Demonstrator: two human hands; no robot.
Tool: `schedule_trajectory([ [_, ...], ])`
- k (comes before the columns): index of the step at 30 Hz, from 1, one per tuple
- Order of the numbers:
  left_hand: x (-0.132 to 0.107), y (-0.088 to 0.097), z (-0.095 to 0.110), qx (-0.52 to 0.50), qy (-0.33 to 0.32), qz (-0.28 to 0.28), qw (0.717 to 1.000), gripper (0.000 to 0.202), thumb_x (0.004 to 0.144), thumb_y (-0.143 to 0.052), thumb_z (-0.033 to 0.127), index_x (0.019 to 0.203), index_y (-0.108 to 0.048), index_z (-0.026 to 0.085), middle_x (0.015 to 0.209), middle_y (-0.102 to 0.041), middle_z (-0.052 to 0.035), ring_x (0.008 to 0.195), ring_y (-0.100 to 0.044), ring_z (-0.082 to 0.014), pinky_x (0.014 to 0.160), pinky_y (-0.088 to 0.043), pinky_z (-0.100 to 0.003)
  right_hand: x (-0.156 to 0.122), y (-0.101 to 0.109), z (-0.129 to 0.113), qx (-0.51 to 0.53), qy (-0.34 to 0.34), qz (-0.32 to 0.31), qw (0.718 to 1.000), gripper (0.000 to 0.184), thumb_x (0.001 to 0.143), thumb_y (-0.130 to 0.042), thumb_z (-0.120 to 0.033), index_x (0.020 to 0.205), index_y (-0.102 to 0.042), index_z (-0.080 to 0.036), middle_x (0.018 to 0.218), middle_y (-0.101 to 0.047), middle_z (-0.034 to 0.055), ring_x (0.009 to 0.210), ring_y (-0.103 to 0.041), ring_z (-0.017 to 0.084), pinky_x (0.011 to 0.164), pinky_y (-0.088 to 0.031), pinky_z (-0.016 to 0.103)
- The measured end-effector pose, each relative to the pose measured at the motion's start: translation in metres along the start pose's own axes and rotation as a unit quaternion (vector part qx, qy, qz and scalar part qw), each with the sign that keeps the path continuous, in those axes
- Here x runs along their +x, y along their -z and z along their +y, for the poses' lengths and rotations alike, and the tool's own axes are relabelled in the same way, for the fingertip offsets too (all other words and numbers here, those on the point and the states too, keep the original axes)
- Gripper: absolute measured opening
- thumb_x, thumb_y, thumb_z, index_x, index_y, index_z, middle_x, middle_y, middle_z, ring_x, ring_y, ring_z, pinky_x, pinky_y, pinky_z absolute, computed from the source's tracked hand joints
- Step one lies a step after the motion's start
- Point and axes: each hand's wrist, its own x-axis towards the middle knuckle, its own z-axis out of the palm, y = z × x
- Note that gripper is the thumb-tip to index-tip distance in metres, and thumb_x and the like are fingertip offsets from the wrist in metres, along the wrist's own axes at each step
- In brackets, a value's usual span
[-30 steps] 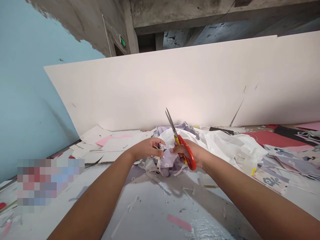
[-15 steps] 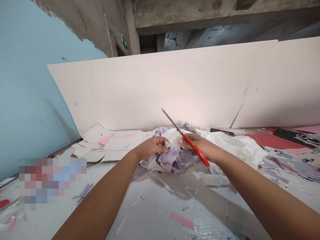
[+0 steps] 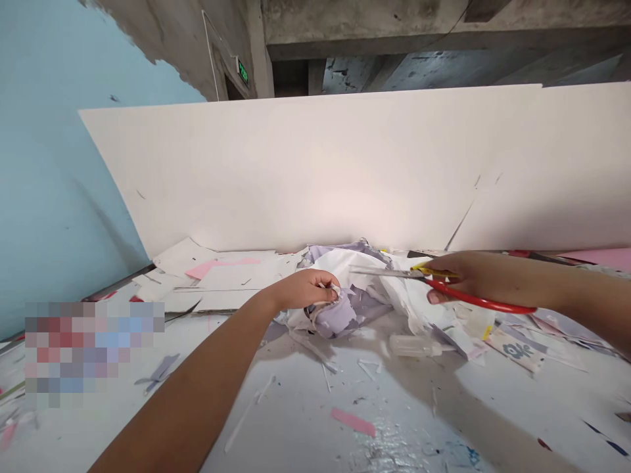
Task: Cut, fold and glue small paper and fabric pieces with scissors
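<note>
My left hand (image 3: 309,289) is closed, thumb and fingers pinching the edge of a crumpled lilac sheet (image 3: 338,318); whether it is cloth or paper I cannot tell. The sheet lies bunched on the table, with white material behind it. My right hand (image 3: 458,276) is off to the right, wrapped round red-handled scissors (image 3: 480,302). Their blades point left, over the white sheet (image 3: 340,263) and just above the lilac bunch. A narrow yellow piece (image 3: 434,270) shows by the scissors' pivot; what it is, I cannot make out.
A clear plastic bottle (image 3: 414,345) lies in front of the bunch. Paper scraps and a pink strip (image 3: 353,422) are scattered over the pale table (image 3: 276,433). Stacked white boards (image 3: 227,289) lie at the left. A tall white panel (image 3: 305,177) stands across the back.
My right hand has moved right, away from the bunch, with the scissors turned from a steep slant to nearly level, blades leftward. My left hand keeps its pinch on the lilac sheet.
</note>
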Motion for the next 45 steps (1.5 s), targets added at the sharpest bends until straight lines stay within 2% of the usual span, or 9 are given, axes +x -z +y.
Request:
schedule_trajectory([
  [3,0.001,-0.002,0.000,0.020,0.006,0.002,1.000,0.024,0.071,-0.052,0.041,0.081,-0.060,0.021,0.069,-0.052,0.0030,0.062,-0.045,-0.0104,0.057,-0.034,-0.022,-0.006,-0.006,0.006,0.040,0.017,-0.102,0.994,0.037,0.070,-0.045,-0.059,0.073,-0.048,-0.022,0.070,-0.052,0.0006,0.063,-0.048,0.018,0.056,-0.031,0.028],
  [6,0.002,-0.003,0.000,0.031,0.012,-0.011,0.999,0.023,0.071,-0.052,0.040,0.083,-0.059,0.022,0.074,-0.053,0.0027,0.064,-0.046,-0.0108,0.057,-0.034,-0.022,-0.009,-0.006,0.001,0.069,0.040,-0.139,0.987,0.039,0.068,-0.046,-0.061,0.068,-0.045,-0.022,0.066,-0.048,-0.0014,0.060,-0.045,0.016,0.054,-0.029,0.026],
  [12,0.003,-0.003,-0.002,0.036,0.013,-0.038,0.999,0.019,0.072,-0.051,0.037,0.083,-0.058,0.023,0.073,-0.052,0.0028,0.062,-0.044,-0.0099,0.056,-0.033,-0.022,-0.009,0.005,-0.022,0.015,0.004,-0.123,0.992,0.036,0.062,-0.054,-0.055,0.077,-0.055,-0.022,0.075,-0.058,0.0030,0.068,-0.052,0.022,0.056,-0.032,0.030],
  [15,0.003,-0.003,-0.002,0.030,0.008,-0.045,0.999,0.018,0.073,-0.050,0.036,0.082,-0.057,0.022,0.069,-0.050,0.0030,0.060,-0.043,-0.0091,0.055,-0.033,-0.022,-0.001,0.004,-0.016,0.013,0.008,-0.125,0.992,0.043,0.057,-0.058,-0.058,0.084,-0.059,-0.024,0.080,-0.060,0.0039,0.073,-0.054,0.025,0.059,-0.036,0.032],
  [20,0.004,-0.002,0.000,0.031,0.006,-0.053,0.998,0.019,0.071,-0.052,0.035,0.084,-0.057,0.022,0.069,-0.050,0.0032,0.060,-0.045,-0.0093,0.056,-0.035,-0.022,0.013,-0.005,-0.005,-0.023,0.030,-0.073,0.997,0.049,0.050,-0.063,-0.060,0.091,-0.063,-0.033,0.081,-0.062,0.0016,0.069,-0.057,0.026,0.052,-0.038,0.031],
  [25,0.004,-0.003,0.003,0.041,-0.002,-0.042,0.998,0.020,0.070,-0.053,0.033,0.087,-0.053,0.023,0.080,-0.053,0.0018,0.071,-0.051,-0.0117,0.064,-0.040,-0.024,0.020,-0.007,-0.014,-0.032,0.062,-0.049,0.996,0.055,0.046,-0.063,-0.063,0.091,-0.064,-0.033,0.082,-0.064,0.0031,0.066,-0.057,0.027,0.046,-0.037,0.030],
  [30,0.004,-0.005,0.003,0.074,-0.018,-0.035,0.997,0.016,0.071,-0.052,0.034,0.083,-0.055,0.023,0.083,-0.053,0.0017,0.074,-0.051,-0.0123,0.067,-0.040,-0.024,0.027,-0.005,-0.017,-0.053,0.064,-0.039,0.996,0.060,0.043,-0.064,-0.063,0.096,-0.063,-0.034,0.095,-0.063,0.0031,0.077,-0.057,0.030,0.052,-0.039,0.032],
  [37,0.003,-0.005,0.007,0.076,-0.018,-0.016,0.997,0.023,0.070,-0.053,0.041,0.085,-0.057,0.023,0.084,-0.053,0.0012,0.074,-0.051,-0.0130,0.067,-0.039,-0.024,0.030,-0.007,-0.018,-0.046,0.076,-0.047,0.995,0.052,0.050,-0.063,-0.056,0.097,-0.062,-0.036,0.094,-0.063,0.0023,0.074,-0.057,0.029,0.051,-0.038,0.031],
  [45,0.000,-0.005,0.011,0.057,-0.044,0.001,0.997,0.017,0.072,-0.052,0.036,0.080,-0.055,0.022,0.076,-0.051,0.0024,0.070,-0.047,-0.0108,0.064,-0.037,-0.022,0.032,-0.011,-0.020,-0.040,0.098,-0.051,0.993,0.048,0.054,-0.058,-0.061,0.094,-0.063,-0.034,0.092,-0.063,0.0021,0.077,-0.057,0.028,0.056,-0.039,0.032],
])
